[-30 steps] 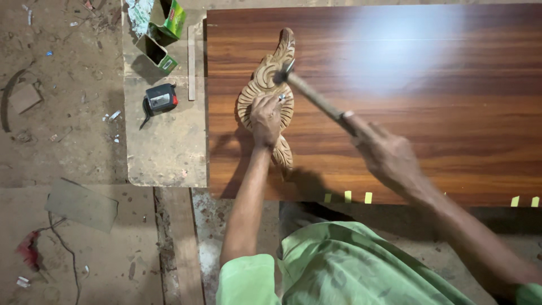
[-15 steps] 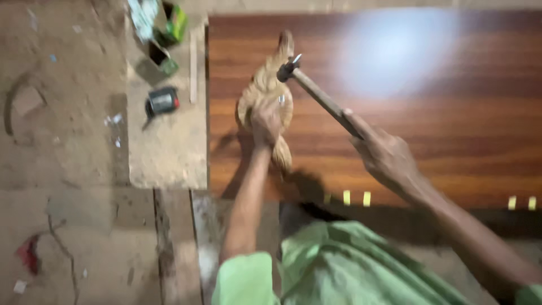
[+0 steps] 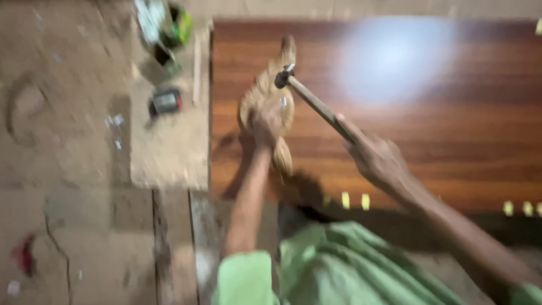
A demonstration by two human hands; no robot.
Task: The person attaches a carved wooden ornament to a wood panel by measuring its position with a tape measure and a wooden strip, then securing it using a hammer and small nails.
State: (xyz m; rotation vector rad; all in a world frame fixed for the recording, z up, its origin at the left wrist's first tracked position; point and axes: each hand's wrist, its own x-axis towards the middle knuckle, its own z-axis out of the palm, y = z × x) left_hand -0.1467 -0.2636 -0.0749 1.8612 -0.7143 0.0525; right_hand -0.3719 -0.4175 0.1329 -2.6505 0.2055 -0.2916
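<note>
1. My left hand presses down on a carved wooden ornament, fingers curled over its middle; the frame is blurred, so I can't tell if they pinch anything small.
2. My right hand is closed around the wooden handle of a hammer, gripping near the handle's end.
3. The hammer's dark metal head sits over the ornament's upper part, just above and to the right of my left hand; I can't tell whether it touches.
4. The handle slants down and right from the head to my right hand.
5. The ornament is pale tan, long and curly, lying near the left edge of a glossy reddish-brown wood panel; its narrow tip points up.
6. The panel shows horizontal grain and a bright light glare towards its top.
7. Small yellow tabs line the panel's near edge.
8. Left of the panel, a dusty bench carries a black-and-red tape measure.
9. Further up the bench, a green box and other small items, too blurred to name.
10. A green shirt fills the bottom; the dirty floor lies at left.
</note>
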